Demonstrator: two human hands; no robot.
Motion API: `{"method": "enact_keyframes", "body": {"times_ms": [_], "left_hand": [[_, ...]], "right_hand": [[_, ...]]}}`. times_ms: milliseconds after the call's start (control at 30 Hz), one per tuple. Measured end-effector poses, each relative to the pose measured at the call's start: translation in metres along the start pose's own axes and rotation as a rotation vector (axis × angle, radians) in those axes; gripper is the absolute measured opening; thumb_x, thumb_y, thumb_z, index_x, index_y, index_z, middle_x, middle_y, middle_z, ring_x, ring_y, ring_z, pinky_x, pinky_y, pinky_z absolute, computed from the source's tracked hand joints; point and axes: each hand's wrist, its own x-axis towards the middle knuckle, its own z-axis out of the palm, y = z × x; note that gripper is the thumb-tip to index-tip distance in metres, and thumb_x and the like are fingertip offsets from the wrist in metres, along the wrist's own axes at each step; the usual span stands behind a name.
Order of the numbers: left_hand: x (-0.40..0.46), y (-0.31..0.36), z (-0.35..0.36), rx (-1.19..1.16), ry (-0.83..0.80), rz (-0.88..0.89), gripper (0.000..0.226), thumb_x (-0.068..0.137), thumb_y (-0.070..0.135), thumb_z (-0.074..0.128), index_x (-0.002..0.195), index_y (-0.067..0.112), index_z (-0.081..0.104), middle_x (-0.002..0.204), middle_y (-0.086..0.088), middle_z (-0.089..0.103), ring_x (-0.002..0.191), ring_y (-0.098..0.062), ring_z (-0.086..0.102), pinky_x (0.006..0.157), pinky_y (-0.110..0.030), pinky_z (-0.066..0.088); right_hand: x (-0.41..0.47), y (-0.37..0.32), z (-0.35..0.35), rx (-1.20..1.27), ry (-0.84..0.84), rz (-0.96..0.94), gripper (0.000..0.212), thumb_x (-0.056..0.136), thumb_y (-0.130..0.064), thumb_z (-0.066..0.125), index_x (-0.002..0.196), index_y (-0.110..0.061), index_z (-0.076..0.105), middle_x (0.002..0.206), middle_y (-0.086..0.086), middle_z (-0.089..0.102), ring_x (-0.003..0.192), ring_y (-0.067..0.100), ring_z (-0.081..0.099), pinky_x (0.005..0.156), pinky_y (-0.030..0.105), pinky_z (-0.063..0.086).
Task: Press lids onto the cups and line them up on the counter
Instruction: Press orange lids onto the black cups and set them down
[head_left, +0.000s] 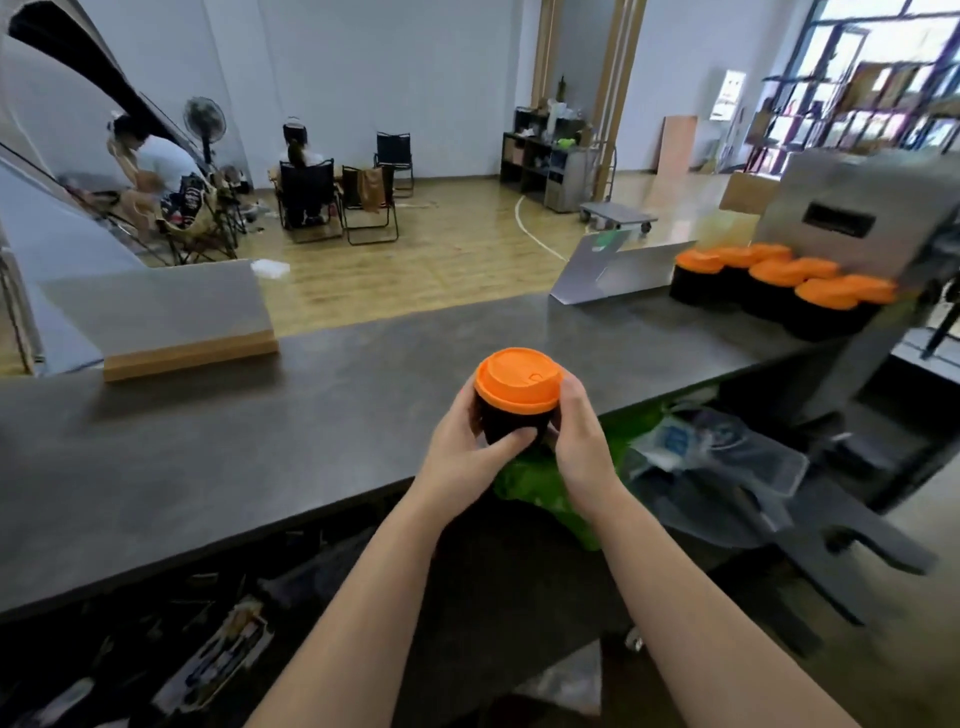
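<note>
- The left hand (464, 447) and right hand (575, 441) wrapped their fingers around a black cup (511, 422) above the counter's (208, 457) near edge.
- Its orange lid (517, 381) looked seated.
- Far right, the lidded cups (779, 288) stood grouped; this one seemingly remained to join.

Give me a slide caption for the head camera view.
Both hands, left and right, hold a black cup with orange plastic lid above the grey counter; lidded cups wait right.

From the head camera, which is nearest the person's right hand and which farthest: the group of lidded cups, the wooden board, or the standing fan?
1. Group of lidded cups, on the counter, up and to the right of the right hand.
2. Wooden board, on the counter's far left.
3. Standing fan, far back across the room floor, left.
</note>
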Motion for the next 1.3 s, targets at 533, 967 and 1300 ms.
{"method": "enact_keyframes", "body": {"times_ms": [533, 967, 1300], "left_hand": [[0.192, -0.050, 0.154, -0.032, -0.014, -0.043, 0.071, 0.072, 0.015, 0.087, 0.129, 0.027, 0.047, 0.129, 0.010, 0.061, 0.122, -0.005, 0.057, 0.106, -0.034, 0.047], [0.323, -0.068, 0.318, 0.072, -0.046, -0.080, 0.069, 0.076, 0.024, 0.085, 0.133, 0.030, 0.045, 0.129, 0.012, 0.057, 0.119, -0.006, 0.051, 0.099, -0.024, 0.043], [0.376, -0.083, 0.397, 0.087, 0.095, -0.142, 0.075, 0.078, 0.020, 0.083, 0.143, 0.024, 0.046, 0.138, 0.006, 0.058, 0.129, -0.011, 0.052, 0.109, -0.032, 0.043]], "right_hand": [[0.154, 0.035, -0.157, -0.101, 0.211, 0.002, 0.046, 0.102, -0.049, 0.029, 0.142, -0.030, 0.043, 0.135, -0.011, 0.053, 0.127, 0.004, 0.047, 0.112, 0.035, 0.036], [0.267, 0.057, -0.306, -0.026, 0.471, 0.153, 0.043, 0.105, -0.042, 0.028, 0.135, -0.023, 0.053, 0.135, -0.001, 0.055, 0.127, 0.014, 0.048, 0.110, 0.034, 0.035], [0.332, 0.065, -0.384, -0.051, 0.369, 0.217, 0.049, 0.106, -0.041, 0.026, 0.149, -0.021, 0.037, 0.152, 0.001, 0.041, 0.140, 0.015, 0.036, 0.117, 0.036, 0.028]]}}
